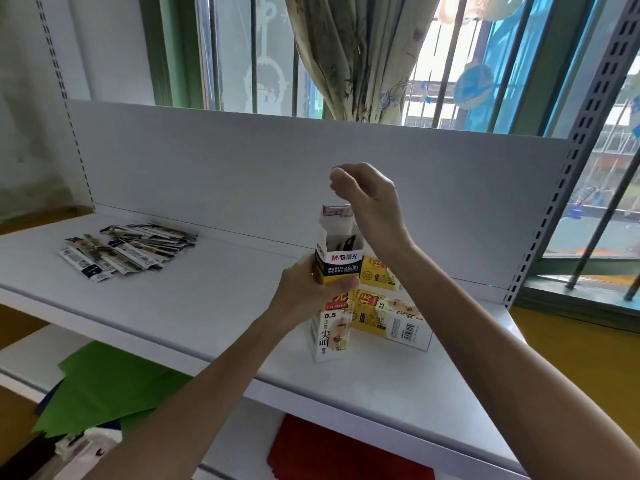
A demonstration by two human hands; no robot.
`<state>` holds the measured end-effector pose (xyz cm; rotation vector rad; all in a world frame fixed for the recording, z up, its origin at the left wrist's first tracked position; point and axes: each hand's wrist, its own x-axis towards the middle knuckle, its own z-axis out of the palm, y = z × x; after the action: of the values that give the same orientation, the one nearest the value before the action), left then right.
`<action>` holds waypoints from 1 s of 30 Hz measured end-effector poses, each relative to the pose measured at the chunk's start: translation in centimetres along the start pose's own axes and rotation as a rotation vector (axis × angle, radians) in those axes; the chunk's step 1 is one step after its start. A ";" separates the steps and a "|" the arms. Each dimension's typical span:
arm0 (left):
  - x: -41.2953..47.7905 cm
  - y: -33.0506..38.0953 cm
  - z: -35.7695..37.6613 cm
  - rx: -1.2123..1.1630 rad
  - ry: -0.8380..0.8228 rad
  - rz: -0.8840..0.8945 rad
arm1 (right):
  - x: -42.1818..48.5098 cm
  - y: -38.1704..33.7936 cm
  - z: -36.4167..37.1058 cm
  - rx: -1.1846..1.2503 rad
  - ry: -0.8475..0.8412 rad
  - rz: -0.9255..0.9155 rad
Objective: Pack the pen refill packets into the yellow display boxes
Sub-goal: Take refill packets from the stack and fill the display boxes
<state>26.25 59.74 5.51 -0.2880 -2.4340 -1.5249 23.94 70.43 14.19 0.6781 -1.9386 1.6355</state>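
1 tall cardboard box (341, 263), left hand (304, 292) gripping

The left grip (306, 289) curls round the upright display box (332, 336) near the shelf's front edge. The right grip (360, 192) hovers above, wrist bent, fingers curled in on nothing visible.

left hand (309, 293) grips upright display box (341, 263) | right hand (365, 199) curled above its open top | packets (128, 251) on shelf (207, 306)

Bright daylight floods through the window (450, 57), the shelf (173, 292) evenly lit; wide-angle bending at edges, slight softness throughout.
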 end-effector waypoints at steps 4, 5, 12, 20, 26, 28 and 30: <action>0.2 -0.3 0.4 -0.037 0.103 -0.042 | -0.5 0.9 -0.8 -0.251 0.044 -0.032; 0.4 -0.5 0.4 -0.108 0.151 -0.076 | -1.0 1.5 -1.3 -0.290 0.001 -0.011; 0.6 -2.8 2.3 -0.640 0.164 -0.437 | -6.8 7.5 -3.1 -0.673 -0.572 0.168; -0.4 -6.6 0.9 0.101 0.343 -0.128 | -8.1 10.7 -6.8 -1.181 -0.787 0.209; -0.2 -7.6 3.7 0.211 0.058 0.016 | -7.5 12.4 -7.7 -1.223 -0.875 0.254; 0.3 -7.9 4.1 0.310 0.076 0.013 | -7.2 12.9 -7.9 -1.223 -0.854 0.252; 0.8 -8.2 4.3 0.397 0.093 -0.009 | -6.8 13.4 -8.1 -1.248 -0.840 0.236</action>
<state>22.58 60.10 -3.04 -0.1244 -2.5902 -0.9981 20.61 80.73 1.03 0.5979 -3.1028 -0.1125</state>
